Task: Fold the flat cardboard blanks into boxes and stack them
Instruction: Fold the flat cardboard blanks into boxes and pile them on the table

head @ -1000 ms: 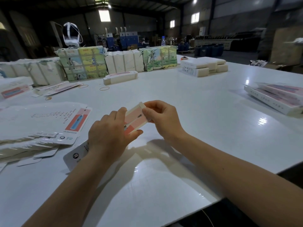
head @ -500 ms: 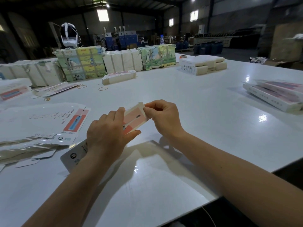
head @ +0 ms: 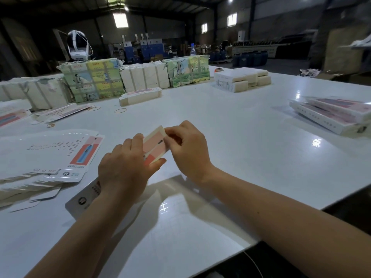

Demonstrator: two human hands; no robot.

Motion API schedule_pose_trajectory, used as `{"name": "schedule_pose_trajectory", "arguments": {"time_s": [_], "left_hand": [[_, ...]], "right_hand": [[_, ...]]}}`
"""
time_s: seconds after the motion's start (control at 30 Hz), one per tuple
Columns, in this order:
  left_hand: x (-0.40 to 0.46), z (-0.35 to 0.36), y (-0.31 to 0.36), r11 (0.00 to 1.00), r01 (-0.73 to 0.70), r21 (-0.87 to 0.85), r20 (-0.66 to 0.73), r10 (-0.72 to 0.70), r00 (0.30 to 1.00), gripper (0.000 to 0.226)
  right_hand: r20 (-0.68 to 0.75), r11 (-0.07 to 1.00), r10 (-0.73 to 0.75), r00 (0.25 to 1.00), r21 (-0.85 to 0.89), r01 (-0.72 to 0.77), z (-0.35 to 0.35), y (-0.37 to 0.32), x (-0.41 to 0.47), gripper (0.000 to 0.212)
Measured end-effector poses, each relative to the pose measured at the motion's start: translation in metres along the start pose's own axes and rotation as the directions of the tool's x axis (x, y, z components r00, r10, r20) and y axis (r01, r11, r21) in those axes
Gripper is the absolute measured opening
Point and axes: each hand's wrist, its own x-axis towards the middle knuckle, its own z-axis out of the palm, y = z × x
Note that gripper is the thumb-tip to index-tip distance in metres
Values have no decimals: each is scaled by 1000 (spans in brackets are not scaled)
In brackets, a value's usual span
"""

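A long white and pink cardboard box blank (head: 154, 147) is held just above the white table (head: 230, 141) near its front edge. My left hand (head: 124, 169) grips its middle from the left, fingers curled over the top and thumb underneath. My right hand (head: 186, 149) pinches the far end flap with curled fingers. The blank's near end (head: 82, 199) sticks out below my left wrist. A fanned pile of flat blanks (head: 50, 157) lies to the left. Finished boxes (head: 333, 113) are stacked at the right edge.
Wrapped bundles of blanks (head: 94, 81) line the far side, with a white headset (head: 77, 45) on top. A single folded box (head: 140, 96) and rubber bands (head: 120, 110) lie in the middle. White boxes (head: 241, 80) are stacked far right. Table edge runs lower right.
My right hand's fingers have closed further over the far end flap, pressing it inward. My left hand keeps its grip in about the same place.
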Motion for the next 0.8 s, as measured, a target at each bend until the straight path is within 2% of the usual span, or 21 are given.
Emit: {"name": "schedule_pose_trajectory", "arguments": {"time_s": [0.17, 0.43, 0.53, 0.6, 0.63, 0.7, 0.77, 0.8], "left_hand": [[0, 0, 1, 1000, -27, 7, 0, 27, 1000, 75], [2, 3, 6, 997, -54, 63, -43, 56, 997, 65], [1, 6, -6, 999, -29, 43, 18, 28, 999, 63], [3, 8, -21, 1000, -8, 18, 49, 7, 999, 58], [4, 8, -27, 1000, -27, 3, 58, 26, 998, 56], [6, 9, -37, 995, -95, 8, 97, 94, 991, 57], [8, 12, -45, 991, -134, -5, 183, 133, 974, 57], [10, 16, -50, 993, -117, -15, 215, 118, 969, 54]], "right_hand": [[16, 975, 153, 988, 159, -153, -2, 1, 4, 10], [-30, 996, 55, 998, 75, -52, 3, 2, 2, 13], [84, 997, 81, 993, 15, -82, 3, 4, 1, 16], [187, 997, 78, 979, -7, -78, 3, 2, -1, 31], [241, 999, 44, 969, -7, -43, 3, 0, -1, 45], [392, 987, -78, 917, -98, 125, 4, 1, -2, 76], [574, 896, -153, 804, -263, 358, 6, 3, -2, 96], [633, 835, -169, 756, -315, 451, 6, 5, -2, 97]]}}
